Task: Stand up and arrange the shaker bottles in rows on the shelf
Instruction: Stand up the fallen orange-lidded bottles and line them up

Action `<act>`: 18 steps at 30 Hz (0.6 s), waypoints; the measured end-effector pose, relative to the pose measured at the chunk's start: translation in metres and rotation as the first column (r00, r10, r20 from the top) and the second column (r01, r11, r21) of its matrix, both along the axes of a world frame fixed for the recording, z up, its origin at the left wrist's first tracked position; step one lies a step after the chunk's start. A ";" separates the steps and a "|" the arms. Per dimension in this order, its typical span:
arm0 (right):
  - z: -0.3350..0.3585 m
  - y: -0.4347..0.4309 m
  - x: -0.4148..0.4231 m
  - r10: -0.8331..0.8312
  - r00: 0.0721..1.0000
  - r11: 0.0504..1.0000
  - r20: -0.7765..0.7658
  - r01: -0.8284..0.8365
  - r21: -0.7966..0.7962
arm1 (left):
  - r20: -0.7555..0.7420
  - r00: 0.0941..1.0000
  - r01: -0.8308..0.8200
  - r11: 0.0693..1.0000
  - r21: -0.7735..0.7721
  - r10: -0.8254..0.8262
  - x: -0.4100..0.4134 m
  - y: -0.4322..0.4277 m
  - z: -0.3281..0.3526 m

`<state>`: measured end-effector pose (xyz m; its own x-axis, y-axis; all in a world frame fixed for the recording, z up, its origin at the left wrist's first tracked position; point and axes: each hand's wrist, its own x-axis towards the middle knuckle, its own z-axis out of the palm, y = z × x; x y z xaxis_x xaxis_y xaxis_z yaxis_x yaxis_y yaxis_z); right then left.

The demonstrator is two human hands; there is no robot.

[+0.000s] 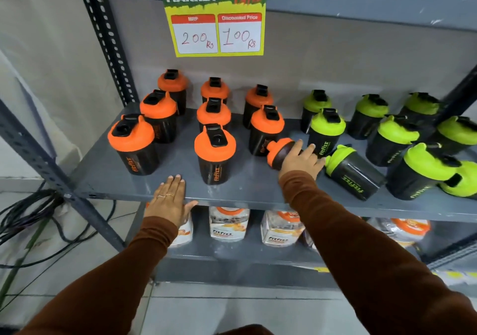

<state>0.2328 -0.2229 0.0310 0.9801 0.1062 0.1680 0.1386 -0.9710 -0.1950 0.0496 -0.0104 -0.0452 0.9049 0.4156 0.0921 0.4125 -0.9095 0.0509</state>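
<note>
Shaker bottles sit on the grey shelf under the price sign, which serves as landmark here. Orange-lid ones stand below and left of the sign in three rough columns; green-lid ones stand well right of it.

Orange bottle lies on its side, below-right of the sign, lid pointing left, in the front slot of the third orange column, touching or nearly touching the upright orange bottle behind it. Right hand is on its body, fingers curled over it; grip looks closed on the bottle, though the far side of the wrap is hidden. Judgement: hand sits on the body rather than the lid so it can pivot the bottle up onto its base.

Left hand rests flat on the shelf's front edge, below-left of the sign, fingers spread, holding nothing. Likely bracing while the other arm reaches.

Green bottle lies tipped just right of the right hand. Further right, at the frame edge, another green one lies on its side against an upright one.

Stage, as a guess: orange block nearly done, this bottle fills its last slot; green side is not yet finished.

Risk: the upright neighbours stand close, so a swinging lid could knock one over.
</note>
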 end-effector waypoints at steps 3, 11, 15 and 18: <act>-0.003 0.002 -0.005 0.005 0.999 1.000 0.044 -0.003 -0.028 | 0.002 1.000 0.010 1.000 0.008 -0.010 -0.001 -0.002 0.004; -0.009 0.007 -0.028 -0.035 0.999 0.843 0.036 0.010 0.538 | 0.022 1.000 -0.008 1.000 0.017 0.007 0.000 -0.002 0.000; -0.020 0.005 -0.040 -0.005 0.998 0.499 0.058 -0.048 0.866 | 0.025 1.000 0.002 1.000 0.025 -0.002 0.000 -0.002 0.001; -0.031 0.003 -0.048 0.008 0.997 0.425 0.078 -0.074 0.902 | 0.018 1.000 -0.001 1.000 0.030 0.000 0.000 -0.001 0.000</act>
<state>0.1847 -0.2198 -0.0003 0.9649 -0.0994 0.2432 0.2147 -0.2354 -0.9479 0.0493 -0.0117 -0.0447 0.9028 0.4129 0.1203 0.4123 -0.9105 0.0311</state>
